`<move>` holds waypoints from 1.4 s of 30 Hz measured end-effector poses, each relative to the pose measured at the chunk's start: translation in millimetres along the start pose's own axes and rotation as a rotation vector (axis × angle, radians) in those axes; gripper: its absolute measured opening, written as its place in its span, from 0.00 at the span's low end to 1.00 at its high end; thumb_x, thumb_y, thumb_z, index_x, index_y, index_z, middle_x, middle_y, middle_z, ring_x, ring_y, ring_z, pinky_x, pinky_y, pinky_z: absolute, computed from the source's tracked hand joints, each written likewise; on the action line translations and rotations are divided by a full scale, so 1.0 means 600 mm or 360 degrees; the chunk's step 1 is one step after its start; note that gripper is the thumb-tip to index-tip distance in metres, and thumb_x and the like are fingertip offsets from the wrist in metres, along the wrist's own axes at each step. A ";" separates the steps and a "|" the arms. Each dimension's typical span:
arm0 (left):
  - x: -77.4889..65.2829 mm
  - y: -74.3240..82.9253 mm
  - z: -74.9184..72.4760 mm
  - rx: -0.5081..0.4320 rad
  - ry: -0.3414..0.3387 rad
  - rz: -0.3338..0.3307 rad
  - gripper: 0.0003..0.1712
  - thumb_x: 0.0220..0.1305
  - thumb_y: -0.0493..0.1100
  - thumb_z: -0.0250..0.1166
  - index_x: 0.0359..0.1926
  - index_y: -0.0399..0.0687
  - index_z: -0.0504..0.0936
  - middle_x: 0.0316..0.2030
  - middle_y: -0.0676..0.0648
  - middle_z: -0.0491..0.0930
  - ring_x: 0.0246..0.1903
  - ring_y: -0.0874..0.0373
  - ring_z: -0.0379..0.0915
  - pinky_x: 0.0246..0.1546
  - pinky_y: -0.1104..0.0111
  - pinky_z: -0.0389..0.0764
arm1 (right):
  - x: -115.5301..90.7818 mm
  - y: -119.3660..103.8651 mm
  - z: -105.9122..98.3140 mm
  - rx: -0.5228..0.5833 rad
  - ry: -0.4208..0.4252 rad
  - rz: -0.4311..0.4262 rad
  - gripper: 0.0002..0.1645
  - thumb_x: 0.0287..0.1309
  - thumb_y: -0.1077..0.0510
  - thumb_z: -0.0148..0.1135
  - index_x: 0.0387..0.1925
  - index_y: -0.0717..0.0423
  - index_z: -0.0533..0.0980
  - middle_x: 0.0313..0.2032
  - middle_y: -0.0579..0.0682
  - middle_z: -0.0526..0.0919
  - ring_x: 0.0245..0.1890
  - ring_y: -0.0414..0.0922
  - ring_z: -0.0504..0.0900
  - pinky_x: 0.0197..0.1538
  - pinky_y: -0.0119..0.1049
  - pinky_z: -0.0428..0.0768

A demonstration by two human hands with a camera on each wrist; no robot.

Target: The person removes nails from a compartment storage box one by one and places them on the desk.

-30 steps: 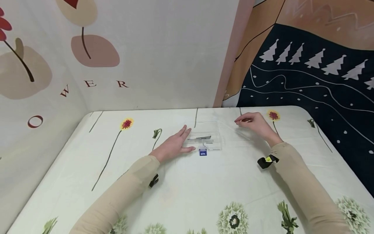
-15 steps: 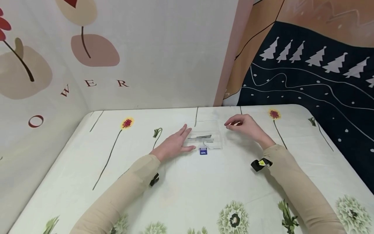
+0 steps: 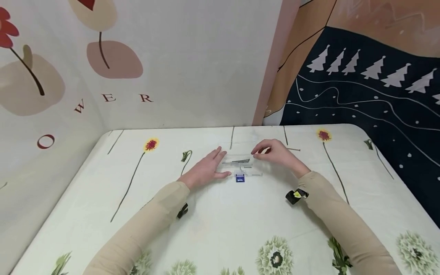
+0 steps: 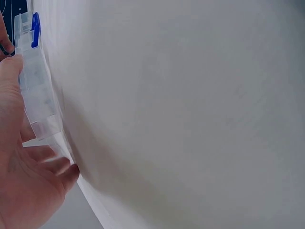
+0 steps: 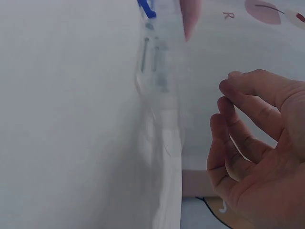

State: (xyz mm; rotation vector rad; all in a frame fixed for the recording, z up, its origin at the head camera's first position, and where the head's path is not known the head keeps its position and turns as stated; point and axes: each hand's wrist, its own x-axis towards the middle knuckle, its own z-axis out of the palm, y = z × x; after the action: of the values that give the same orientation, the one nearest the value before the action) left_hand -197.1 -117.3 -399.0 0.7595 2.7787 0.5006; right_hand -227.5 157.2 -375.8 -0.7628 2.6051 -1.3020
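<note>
A clear plastic compartment box (image 3: 256, 174) stands on the table, its transparent lid raised at the back and its blue latch (image 3: 240, 178) at the front. Thin dark nails (image 3: 236, 161) lie inside. My left hand (image 3: 205, 167) rests against the box's left end with fingers extended; in the left wrist view the thumb lies along the box wall (image 4: 40, 90). My right hand (image 3: 276, 154) hovers by the box's right side. Its fingers are loosely bent, thumb tip near the index tip, with nothing visible between them. Just behind it a single nail (image 3: 294, 149) lies on the cloth.
A white cloth (image 3: 220, 229) printed with flowers covers the table. Behind it hangs a pale curtain (image 3: 192, 76), and a dark fabric with white trees (image 3: 343, 95) hangs at the right.
My right hand has moved left and slightly nearer, up to the box. The nail on the cloth, out of sight in both earlier frames, now shows. My left hand stays in place.
</note>
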 end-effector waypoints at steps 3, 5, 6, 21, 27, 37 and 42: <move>0.002 0.000 0.002 0.0067 0.0005 0.0002 0.49 0.66 0.65 0.56 0.74 0.40 0.52 0.74 0.36 0.43 0.72 0.40 0.38 0.69 0.53 0.46 | 0.003 -0.005 0.011 -0.0033 -0.0031 0.0007 0.08 0.56 0.65 0.65 0.39 0.61 0.84 0.38 0.50 0.84 0.41 0.47 0.78 0.46 0.42 0.75; 0.003 0.000 0.002 0.0099 0.0004 -0.0006 0.49 0.66 0.66 0.56 0.74 0.40 0.53 0.74 0.36 0.44 0.72 0.39 0.37 0.69 0.52 0.45 | 0.006 -0.009 0.017 -0.0038 -0.0049 0.0028 0.08 0.56 0.65 0.65 0.39 0.59 0.84 0.39 0.49 0.84 0.42 0.47 0.77 0.47 0.42 0.74; 0.004 0.000 0.002 0.0109 0.0007 -0.0006 0.48 0.66 0.66 0.56 0.74 0.40 0.53 0.74 0.36 0.44 0.72 0.38 0.37 0.69 0.51 0.45 | 0.008 -0.010 0.020 -0.0040 -0.0054 0.0031 0.08 0.56 0.64 0.65 0.39 0.59 0.84 0.39 0.49 0.84 0.42 0.47 0.77 0.47 0.43 0.74; 0.003 0.001 0.003 0.0214 0.0032 -0.0041 0.48 0.64 0.69 0.54 0.74 0.44 0.56 0.73 0.38 0.48 0.69 0.35 0.48 0.66 0.46 0.54 | 0.015 -0.005 0.045 -0.0263 -0.0242 0.0070 0.15 0.65 0.59 0.58 0.49 0.60 0.82 0.56 0.60 0.74 0.59 0.58 0.67 0.62 0.54 0.62; 0.005 0.000 0.003 0.0245 0.0039 -0.0042 0.48 0.64 0.69 0.53 0.74 0.44 0.56 0.73 0.38 0.48 0.69 0.35 0.49 0.66 0.47 0.55 | 0.017 -0.003 0.041 -0.0213 -0.0272 0.0081 0.17 0.70 0.59 0.51 0.52 0.60 0.81 0.57 0.60 0.73 0.59 0.57 0.66 0.62 0.54 0.62; 0.005 0.003 0.000 0.0256 0.0036 -0.0045 0.48 0.64 0.69 0.54 0.73 0.44 0.57 0.73 0.38 0.48 0.69 0.36 0.49 0.65 0.46 0.56 | 0.017 -0.002 0.044 -0.0292 -0.0342 0.0069 0.18 0.70 0.58 0.50 0.52 0.60 0.81 0.58 0.60 0.69 0.56 0.57 0.62 0.57 0.53 0.63; 0.003 0.004 0.000 0.0259 0.0033 -0.0051 0.47 0.65 0.69 0.54 0.73 0.43 0.57 0.73 0.38 0.49 0.69 0.37 0.50 0.65 0.46 0.57 | 0.017 -0.004 0.048 -0.0291 -0.0327 0.0125 0.16 0.68 0.58 0.52 0.48 0.60 0.82 0.59 0.59 0.69 0.58 0.57 0.61 0.60 0.55 0.62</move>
State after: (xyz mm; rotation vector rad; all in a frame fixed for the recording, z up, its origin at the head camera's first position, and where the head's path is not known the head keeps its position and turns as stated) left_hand -197.8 -114.5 -398.7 0.7454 2.8726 0.2803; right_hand -225.8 130.4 -390.6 -0.7674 2.5818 -0.9212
